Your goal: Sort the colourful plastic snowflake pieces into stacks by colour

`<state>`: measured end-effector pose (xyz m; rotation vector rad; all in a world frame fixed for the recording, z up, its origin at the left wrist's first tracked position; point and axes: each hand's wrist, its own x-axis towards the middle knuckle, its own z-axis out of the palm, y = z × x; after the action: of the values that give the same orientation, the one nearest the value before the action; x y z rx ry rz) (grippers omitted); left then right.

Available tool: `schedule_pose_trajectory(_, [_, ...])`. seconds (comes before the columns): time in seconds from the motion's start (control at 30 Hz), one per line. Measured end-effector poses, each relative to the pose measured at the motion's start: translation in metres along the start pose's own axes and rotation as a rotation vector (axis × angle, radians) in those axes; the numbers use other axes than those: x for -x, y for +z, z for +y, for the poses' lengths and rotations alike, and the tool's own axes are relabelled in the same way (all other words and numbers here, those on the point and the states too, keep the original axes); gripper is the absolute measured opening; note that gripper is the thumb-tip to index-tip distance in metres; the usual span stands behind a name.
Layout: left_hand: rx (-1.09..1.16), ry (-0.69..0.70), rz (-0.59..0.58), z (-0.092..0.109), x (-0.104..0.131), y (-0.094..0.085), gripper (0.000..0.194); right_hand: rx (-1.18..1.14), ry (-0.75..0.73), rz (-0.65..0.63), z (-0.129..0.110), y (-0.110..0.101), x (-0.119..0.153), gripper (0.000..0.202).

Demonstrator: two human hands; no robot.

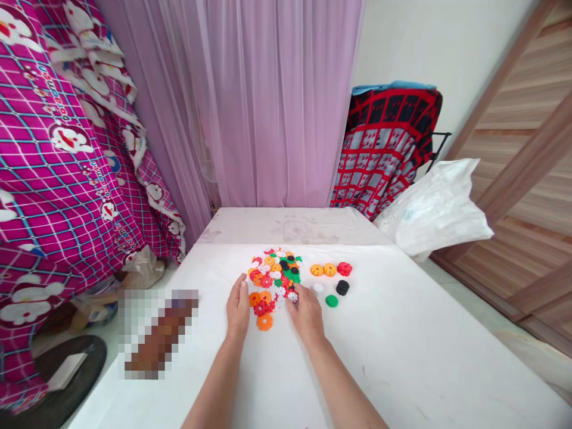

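While the left hand (238,304) flanks them, discs (264,280) seemingly touch the right (306,308).

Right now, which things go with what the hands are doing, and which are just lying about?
Seem in use:
- flower-shaped pieces in the pile, between left hand and right hand
- sorted groups on the right

Seem just lying about:
- white bag
- pink blanket
- red-and-black cloth

Bright, diffuse light, only faint shadows; outer edges look stretched, and a left-hand patch (157,336) is pixelated
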<state>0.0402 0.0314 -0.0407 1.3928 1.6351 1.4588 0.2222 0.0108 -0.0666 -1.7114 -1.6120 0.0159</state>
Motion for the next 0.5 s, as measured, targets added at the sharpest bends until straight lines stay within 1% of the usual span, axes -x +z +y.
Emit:
schedule_pose_trajectory(0.07, [-0.006,-0.002,0.041,0.0014,-0.0006,0.0041,0.047,0.019,0.008,-0.002,0.001,0.0013,-0.0005,0.036])
schedule_pose_trajectory(0.13, [-0.01,0.002,0.057,0.0028,-0.0023,0.0061,0.046,0.037,0.022,-0.007,0.0015,0.0019,-0.0012,0.037])
schedule_pose_trajectory(0.33, [-0.066,0.047,0.013,0.0029,-0.0047,0.0055,0.045,0.104,0.051,-0.033,-0.001,-0.0012,-0.0035,0.036])
schedule_pose_trajectory(0.5, [-0.103,0.066,-0.001,0.0022,-0.0057,0.0063,0.045,0.098,0.017,-0.018,-0.0015,-0.0031,-0.0031,0.035])
